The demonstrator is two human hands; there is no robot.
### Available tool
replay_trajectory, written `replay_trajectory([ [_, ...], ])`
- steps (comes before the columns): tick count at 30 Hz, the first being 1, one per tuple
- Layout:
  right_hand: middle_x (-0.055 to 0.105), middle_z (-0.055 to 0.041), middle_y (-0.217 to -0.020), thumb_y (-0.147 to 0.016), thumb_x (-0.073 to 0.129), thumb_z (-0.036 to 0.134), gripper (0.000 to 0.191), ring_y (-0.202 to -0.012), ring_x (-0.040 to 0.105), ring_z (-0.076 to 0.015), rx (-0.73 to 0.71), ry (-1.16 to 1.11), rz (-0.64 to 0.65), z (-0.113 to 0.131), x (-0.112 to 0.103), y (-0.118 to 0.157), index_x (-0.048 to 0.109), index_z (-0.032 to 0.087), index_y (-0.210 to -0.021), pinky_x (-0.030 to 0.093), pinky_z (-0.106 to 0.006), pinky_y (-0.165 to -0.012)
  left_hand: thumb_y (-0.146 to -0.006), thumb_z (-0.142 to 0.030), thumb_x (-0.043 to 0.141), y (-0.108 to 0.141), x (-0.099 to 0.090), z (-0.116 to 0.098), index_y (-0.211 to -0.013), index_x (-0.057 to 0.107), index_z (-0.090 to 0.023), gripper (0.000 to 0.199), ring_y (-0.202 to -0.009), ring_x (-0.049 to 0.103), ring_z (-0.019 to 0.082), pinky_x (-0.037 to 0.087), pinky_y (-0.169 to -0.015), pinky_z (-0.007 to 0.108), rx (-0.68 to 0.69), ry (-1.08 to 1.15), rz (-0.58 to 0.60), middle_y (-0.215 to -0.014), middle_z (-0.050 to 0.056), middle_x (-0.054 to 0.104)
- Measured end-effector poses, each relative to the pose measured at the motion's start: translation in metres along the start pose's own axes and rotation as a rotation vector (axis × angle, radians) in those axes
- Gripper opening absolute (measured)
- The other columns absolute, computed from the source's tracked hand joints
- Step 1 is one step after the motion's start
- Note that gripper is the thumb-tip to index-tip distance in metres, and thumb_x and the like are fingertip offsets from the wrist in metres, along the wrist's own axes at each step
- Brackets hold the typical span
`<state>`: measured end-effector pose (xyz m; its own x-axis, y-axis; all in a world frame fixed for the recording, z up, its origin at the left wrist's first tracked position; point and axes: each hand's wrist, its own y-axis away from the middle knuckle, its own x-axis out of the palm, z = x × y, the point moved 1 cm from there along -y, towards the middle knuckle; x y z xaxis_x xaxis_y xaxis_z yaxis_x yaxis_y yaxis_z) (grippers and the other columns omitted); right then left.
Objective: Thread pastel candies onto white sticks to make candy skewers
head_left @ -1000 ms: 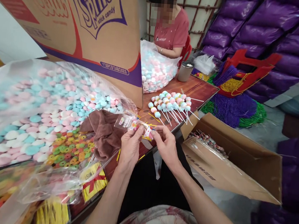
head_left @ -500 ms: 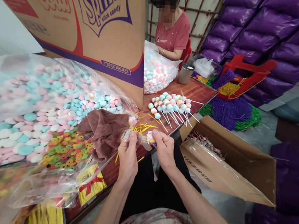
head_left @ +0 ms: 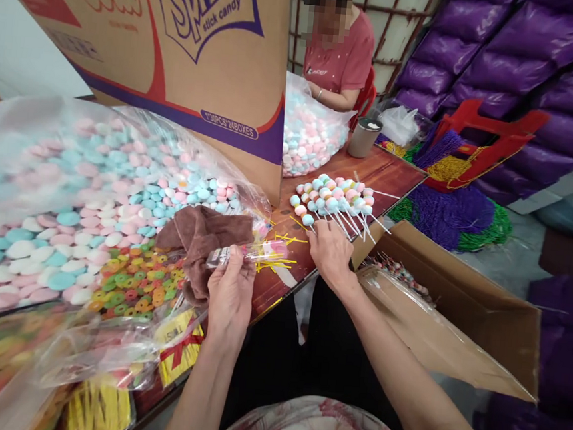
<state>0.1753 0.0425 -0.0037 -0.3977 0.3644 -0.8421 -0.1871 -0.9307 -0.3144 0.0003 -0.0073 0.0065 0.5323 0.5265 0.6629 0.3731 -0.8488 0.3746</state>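
My left hand (head_left: 231, 284) is closed on a small clear printed plastic bag (head_left: 263, 250), held over the table edge beside a brown cloth (head_left: 204, 234). My right hand (head_left: 331, 249) is at the near end of a pile of marshmallow skewers (head_left: 341, 194), pink, blue and white on white sticks. Its fingers are curled around the stick of the nearest marshmallow skewer (head_left: 307, 220); the fingertips are partly hidden. Yellow twist ties (head_left: 275, 261) lie scattered on the table between the hands.
A large bag of loose marshmallows (head_left: 60, 222) and ring-shaped gummies (head_left: 135, 282) spread over the left of the table. A tall carton (head_left: 179, 65) stands behind. An open carton (head_left: 488, 313) is at right. Across the table (head_left: 385, 170) sits a person (head_left: 340, 59) beside a cup (head_left: 364, 138).
My right hand has let go of the plastic bag and moved up to the marshmallow skewers. My left hand has shifted slightly left with the bag.
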Motion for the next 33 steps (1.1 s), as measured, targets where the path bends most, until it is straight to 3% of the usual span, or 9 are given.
replay_trajectory([
  [2,0.067,-0.0138,-0.093,-0.088,0.059,0.019,0.008,-0.082,0.059,-0.0241,-0.006,0.113,0.046,-0.003,0.008,-0.008,0.066,0.017,-0.089,0.034,-0.030,-0.060,-0.066,-0.024,0.087,-0.002,-0.001,-0.001,-0.076,0.066,-0.016,0.024,-0.068,0.062,0.007,0.050,-0.068,0.020,-0.058,0.009,-0.022,-0.076,-0.002,0.067],
  [5,0.069,-0.0132,-0.089,-0.090,0.052,0.015,0.018,-0.082,0.059,-0.0237,0.008,0.049,0.013,-0.007,0.013,-0.012,0.068,0.017,-0.083,0.037,-0.032,-0.064,-0.070,-0.023,0.085,-0.004,0.000,-0.002,-0.078,0.067,-0.017,0.021,-0.067,0.062,0.007,0.051,-0.067,0.020,-0.125,0.017,-0.074,-0.077,-0.002,0.068],
  [9,0.070,-0.0050,-0.080,-0.088,0.054,0.022,0.019,-0.076,0.058,-0.0200,0.072,-0.451,-0.088,-0.014,0.002,0.003,0.069,0.018,-0.079,0.042,-0.032,-0.072,-0.079,-0.024,0.078,-0.007,0.003,-0.005,-0.077,0.065,-0.017,0.015,-0.064,0.061,0.007,0.050,-0.064,0.020,-0.193,0.024,-0.151,-0.073,-0.002,0.066],
  [12,0.066,-0.0009,-0.073,-0.086,0.060,0.032,0.019,-0.069,0.057,-0.0171,0.153,-0.838,-0.042,-0.022,-0.014,0.025,0.070,0.018,-0.079,0.044,-0.030,-0.068,-0.080,-0.027,0.077,-0.011,0.004,-0.007,-0.076,0.065,-0.018,0.016,-0.063,0.060,0.007,0.049,-0.064,0.020,-0.216,0.020,-0.163,-0.072,-0.002,0.066],
  [14,0.067,-0.0007,-0.076,-0.086,0.063,0.033,0.017,-0.072,0.058,-0.0171,0.163,-0.920,-0.016,-0.025,-0.025,0.040,0.071,0.018,-0.082,0.045,-0.030,-0.069,-0.079,-0.027,0.078,-0.013,0.004,-0.007,-0.076,0.065,-0.018,0.017,-0.066,0.062,0.008,0.050,-0.065,0.021,-0.218,0.029,-0.149,-0.073,-0.001,0.066],
  [18,0.068,-0.0020,-0.082,-0.087,0.064,0.029,0.011,-0.078,0.060,-0.0182,0.060,-0.891,-0.030,-0.028,-0.046,0.059,0.073,0.021,-0.086,0.046,-0.031,-0.073,-0.078,-0.027,0.079,-0.014,0.006,-0.003,-0.078,0.066,-0.018,0.016,-0.070,0.064,0.009,0.050,-0.068,0.022,-0.224,0.026,-0.145,-0.075,-0.001,0.068],
  [24,0.069,-0.0036,-0.083,-0.092,0.060,0.024,0.013,-0.079,0.063,-0.0190,-0.122,-0.656,-0.087,-0.034,-0.064,0.060,0.071,0.023,-0.085,0.047,-0.033,-0.074,-0.069,-0.030,0.086,-0.014,0.006,0.000,-0.081,0.069,-0.016,0.025,-0.068,0.066,0.010,0.050,-0.066,0.022,-0.160,-0.049,-0.059,-0.078,-0.001,0.071],
  [29,0.070,-0.0037,-0.087,-0.095,0.057,0.023,0.015,-0.081,0.062,-0.0182,-0.286,-0.422,-0.001,-0.043,-0.077,0.056,0.071,0.023,-0.089,0.044,-0.032,-0.075,-0.060,-0.028,0.090,-0.020,0.000,-0.003,-0.076,0.068,-0.014,0.031,-0.067,0.067,0.011,0.052,-0.068,0.023,-0.056,-0.125,0.066,-0.074,-0.001,0.071],
  [33,0.068,-0.0041,-0.085,-0.096,0.055,0.023,0.018,-0.078,0.061,-0.0170,-0.326,-0.436,0.087,-0.046,-0.083,0.053,0.070,0.020,-0.087,0.043,-0.030,-0.072,-0.057,-0.028,0.092,-0.025,-0.002,-0.006,-0.075,0.068,-0.013,0.034,-0.064,0.066,0.009,0.052,-0.066,0.021,-0.061,-0.179,0.144,-0.072,-0.001,0.071],
])
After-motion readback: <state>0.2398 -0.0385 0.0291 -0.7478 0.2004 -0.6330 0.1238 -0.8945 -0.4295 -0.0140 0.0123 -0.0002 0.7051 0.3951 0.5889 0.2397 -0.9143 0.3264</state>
